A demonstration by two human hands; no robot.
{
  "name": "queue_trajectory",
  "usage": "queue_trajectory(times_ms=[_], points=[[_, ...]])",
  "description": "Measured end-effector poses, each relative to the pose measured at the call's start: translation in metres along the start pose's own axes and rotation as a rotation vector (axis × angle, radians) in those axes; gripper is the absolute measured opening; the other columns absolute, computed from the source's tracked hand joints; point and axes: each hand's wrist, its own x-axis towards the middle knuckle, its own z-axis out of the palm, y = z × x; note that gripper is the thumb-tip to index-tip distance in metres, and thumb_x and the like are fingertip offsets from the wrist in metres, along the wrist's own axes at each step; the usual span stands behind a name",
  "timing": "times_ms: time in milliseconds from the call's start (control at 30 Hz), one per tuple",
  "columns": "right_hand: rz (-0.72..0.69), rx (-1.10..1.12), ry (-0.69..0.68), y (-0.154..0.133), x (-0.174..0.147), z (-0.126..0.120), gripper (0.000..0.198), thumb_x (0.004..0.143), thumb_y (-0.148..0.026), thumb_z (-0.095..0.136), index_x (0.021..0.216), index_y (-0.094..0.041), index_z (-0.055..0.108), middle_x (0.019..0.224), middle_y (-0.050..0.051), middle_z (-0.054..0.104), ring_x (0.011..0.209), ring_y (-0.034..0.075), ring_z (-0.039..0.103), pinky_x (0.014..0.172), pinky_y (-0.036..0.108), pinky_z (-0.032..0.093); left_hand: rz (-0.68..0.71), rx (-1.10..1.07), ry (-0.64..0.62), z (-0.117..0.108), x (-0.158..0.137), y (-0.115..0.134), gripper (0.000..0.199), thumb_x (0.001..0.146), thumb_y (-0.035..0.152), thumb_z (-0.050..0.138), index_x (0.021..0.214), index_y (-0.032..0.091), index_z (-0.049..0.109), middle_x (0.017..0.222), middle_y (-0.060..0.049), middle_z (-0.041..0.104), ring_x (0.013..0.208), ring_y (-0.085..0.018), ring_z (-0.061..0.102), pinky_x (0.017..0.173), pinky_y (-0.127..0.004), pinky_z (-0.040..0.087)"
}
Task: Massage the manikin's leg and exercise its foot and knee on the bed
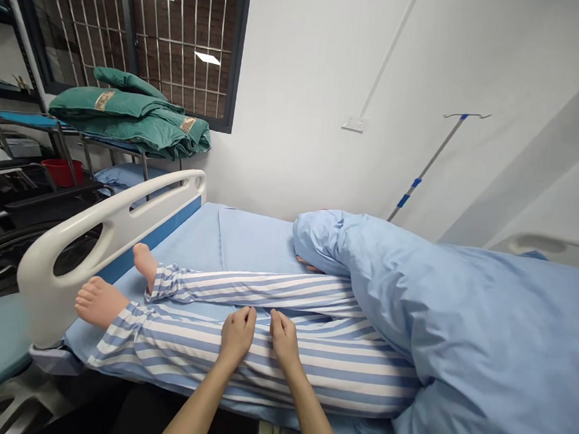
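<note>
My left hand (238, 333) and my right hand (284, 338) are both closed, side by side with a small gap, over the near leg of a lying figure. Their fingers are curled inward, and whether they grip any cloth is hidden. Below and around them are blue-and-white striped trousers (347, 375), covering both outstretched legs. The figure's bare feet, including the near foot (100, 301), point toward the bed's end at the left. A light blue quilt (442, 309) lies bunched over the figure's upper part at the right. Some fingers (310, 265) show beneath its edge.
A white-and-blue bed end board (82, 231) rises at the left. Behind it, folded green bedding (132, 114) lies on a rack beside a red bucket (62, 171) and a dark wheelchair (24, 213). An IV pole (428, 164) stands by the far wall.
</note>
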Motion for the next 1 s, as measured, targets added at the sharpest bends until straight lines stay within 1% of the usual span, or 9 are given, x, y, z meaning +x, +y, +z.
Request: queue_trajectory(times_ms=[100,200,367,400,467,567,633,833,1000], points=[[-0.006,0.014,0.009,0.000,0.000,0.000,0.042,0.083,-0.050,0.037,0.053,-0.020,0.034,0.049,-0.006,0.032,0.049,0.010,0.031,0.049,0.023,0.026,-0.004,-0.037,-0.033,0.000,0.003,0.002,0.035,0.083,0.034,0.034,0.053,0.018,0.042,0.052,0.002,0.045,0.055,-0.010,0.038,0.058,-0.024,0.024],[-0.013,0.034,0.015,0.002,-0.001,0.000,0.042,0.083,-0.050,0.038,0.054,-0.020,0.034,0.049,-0.006,0.033,0.049,0.010,0.032,0.049,0.023,0.027,0.004,-0.142,-0.051,0.002,0.008,0.011,0.036,0.083,0.034,0.033,0.051,0.018,0.038,0.051,0.003,0.041,0.054,-0.010,0.037,0.056,-0.023,0.024],[-0.023,0.061,0.028,0.003,0.000,0.000,0.040,0.083,-0.048,0.039,0.054,-0.019,0.037,0.050,-0.005,0.034,0.050,0.010,0.033,0.048,0.023,0.028,-0.011,-0.316,-0.072,0.018,0.013,0.027,0.038,0.084,0.037,0.031,0.050,0.018,0.035,0.048,0.004,0.036,0.051,-0.009,0.036,0.052,-0.022,0.025],[-0.018,0.063,0.029,0.003,0.000,0.000,0.040,0.082,-0.047,0.039,0.054,-0.019,0.037,0.050,-0.005,0.034,0.050,0.010,0.033,0.048,0.023,0.028,-0.010,-0.305,-0.079,0.021,0.012,0.027,0.039,0.084,0.036,0.031,0.050,0.018,0.037,0.048,0.004,0.037,0.051,-0.009,0.037,0.052,-0.022,0.025],[-0.012,0.070,0.029,0.003,0.000,-0.001,0.039,0.082,-0.047,0.040,0.055,-0.019,0.039,0.051,-0.004,0.036,0.050,0.010,0.033,0.048,0.023,0.029,0.009,-0.206,-0.091,0.028,0.010,0.024,0.037,0.084,0.034,0.032,0.053,0.018,0.042,0.051,0.002,0.045,0.054,-0.010,0.040,0.055,-0.023,0.027],[-0.017,0.088,0.033,0.002,-0.001,-0.001,0.037,0.081,-0.046,0.041,0.057,-0.018,0.043,0.053,-0.003,0.040,0.052,0.011,0.034,0.049,0.023,0.031,0.029,-0.004,-0.102,0.033,0.005,0.017,0.032,0.085,0.030,0.035,0.061,0.018,0.052,0.064,-0.003,0.058,0.063,-0.013,0.048,0.061,-0.024,0.028],[-0.025,0.095,0.039,0.002,-0.002,-0.001,0.037,0.081,-0.046,0.042,0.058,-0.018,0.045,0.053,-0.003,0.042,0.053,0.011,0.035,0.050,0.023,0.032,0.029,0.067,-0.105,0.033,0.002,0.015,0.032,0.086,0.030,0.034,0.066,0.018,0.056,0.070,-0.005,0.062,0.068,-0.015,0.051,0.063,-0.025,0.029],[-0.017,0.093,-0.013,-0.001,0.001,-0.001,0.039,0.079,-0.049,0.043,0.057,-0.018,0.045,0.052,-0.003,0.041,0.052,0.011,0.035,0.049,0.023,0.031,0.056,0.107,-0.097,0.030,0.000,0.014,0.031,0.087,0.029,0.033,0.075,0.018,0.059,0.079,-0.006,0.064,0.074,-0.016,0.054,0.066,-0.026,0.030],[-0.054,0.018,-0.036,-0.022,0.005,-0.012,0.042,0.080,-0.050,0.042,0.053,-0.019,0.037,0.049,-0.005,0.034,0.049,0.010,0.031,0.048,0.023,0.028,0.031,0.075,-0.104,0.030,0.001,0.017,0.034,0.087,0.030,0.034,0.067,0.019,0.058,0.071,-0.005,0.064,0.069,-0.015,0.053,0.062,-0.026,0.027]])
